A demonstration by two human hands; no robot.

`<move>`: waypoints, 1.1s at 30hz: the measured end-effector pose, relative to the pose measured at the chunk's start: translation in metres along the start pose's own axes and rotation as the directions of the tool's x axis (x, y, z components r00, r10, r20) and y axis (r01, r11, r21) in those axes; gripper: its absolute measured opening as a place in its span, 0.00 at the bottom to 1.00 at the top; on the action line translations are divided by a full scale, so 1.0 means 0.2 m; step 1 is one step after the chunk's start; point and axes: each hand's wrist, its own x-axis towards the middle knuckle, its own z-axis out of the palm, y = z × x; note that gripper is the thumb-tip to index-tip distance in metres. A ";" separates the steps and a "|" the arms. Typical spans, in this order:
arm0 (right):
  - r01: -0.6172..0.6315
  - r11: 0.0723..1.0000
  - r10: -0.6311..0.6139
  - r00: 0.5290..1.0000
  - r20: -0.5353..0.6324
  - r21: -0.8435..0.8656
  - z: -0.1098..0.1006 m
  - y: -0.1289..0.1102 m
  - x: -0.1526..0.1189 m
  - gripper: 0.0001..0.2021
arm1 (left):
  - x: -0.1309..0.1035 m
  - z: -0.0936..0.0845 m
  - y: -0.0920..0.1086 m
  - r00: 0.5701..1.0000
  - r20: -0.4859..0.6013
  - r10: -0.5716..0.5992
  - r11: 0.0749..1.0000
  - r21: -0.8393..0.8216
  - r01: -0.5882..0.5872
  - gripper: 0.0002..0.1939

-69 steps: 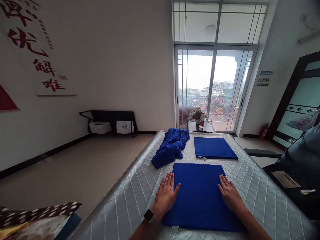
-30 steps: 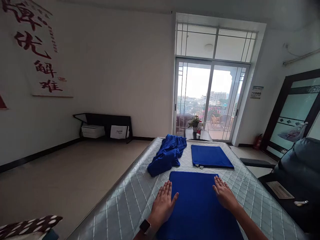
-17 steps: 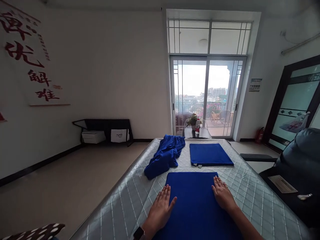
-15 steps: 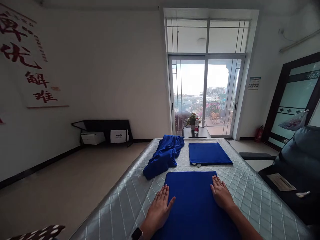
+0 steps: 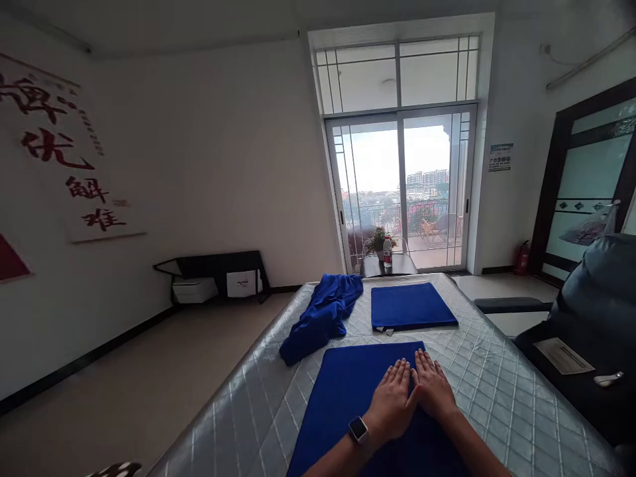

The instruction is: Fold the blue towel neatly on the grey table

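Observation:
A flat blue cloth [image 5: 342, 397] lies on the quilted silver surface [image 5: 248, 404] right in front of me. My left hand [image 5: 395, 401], with a watch on its wrist, rests palm down on the cloth, fingers stretched forward. Beside it, my right hand [image 5: 433, 387] lies flat near the cloth's right edge, and the two thumbs meet or overlap. Farther off is a second blue cloth, flat and rectangular [image 5: 412, 305], with small white tags at its near edge. To its left sits a crumpled blue cloth [image 5: 322, 318].
Beyond the far edge, a small table [image 5: 370, 267] holds a potted plant [image 5: 380, 242] and a bottle [image 5: 387, 253]. A dark chair [image 5: 603, 298] stands at the right, with a paper [image 5: 564, 356] on it. White boxes [image 5: 195, 290] sit on a low black rack at the left wall.
My left hand has moved right across the cloth, from its left edge to beside my right hand. The view has tilted slightly.

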 end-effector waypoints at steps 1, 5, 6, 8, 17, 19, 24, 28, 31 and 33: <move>0.012 1.000 -0.012 1.000 0.004 -0.011 0.00 0.00 0.00 0.31 | 0.05 0.02 0.03 1.000 0.009 -0.021 1.000 -0.009 0.021 0.34; 0.023 1.000 -0.023 1.000 0.002 0.001 0.01 0.01 0.00 0.31 | 0.14 0.08 0.02 0.994 0.032 -0.107 0.994 -0.009 0.107 0.38; 0.013 1.000 -0.013 1.000 -0.001 0.016 0.01 0.01 0.00 0.31 | 0.13 0.08 0.00 0.991 0.037 -0.130 0.991 -0.004 0.131 0.38; -0.009 0.999 0.009 1.000 -0.006 0.045 0.00 0.01 0.01 0.31 | 0.09 0.06 -0.09 0.980 0.050 -0.192 0.981 0.017 0.192 0.40; -0.015 1.000 0.015 1.000 -0.015 0.006 0.03 0.00 0.02 0.32 | -0.31 -0.11 -0.72 0.867 -0.030 -0.497 0.858 0.128 0.497 0.42; -0.013 1.000 0.014 0.999 -0.030 0.011 0.04 0.01 0.03 0.32 | -0.37 -0.10 -0.81 0.857 -0.075 -0.510 0.847 0.128 0.516 0.40; 0.002 1.000 -0.001 0.999 -0.036 0.028 0.05 0.01 0.04 0.32 | -0.40 -0.07 -0.86 0.858 -0.120 -0.499 0.853 0.106 0.511 0.42; -0.013 1.000 0.013 1.000 -0.007 0.012 0.04 0.00 0.04 0.32 | -0.40 -0.07 -0.86 0.851 -0.145 -0.505 0.852 0.074 0.519 0.43; -0.019 1.000 0.019 1.000 0.003 0.000 0.02 -0.01 0.07 0.32 | -0.40 -0.09 -0.86 0.851 -0.138 -0.507 0.852 0.065 0.519 0.44; -0.008 1.000 0.008 1.000 0.001 -0.024 0.00 -0.02 0.11 0.32 | -0.41 -0.09 -0.86 0.853 -0.122 -0.508 0.853 0.067 0.517 0.45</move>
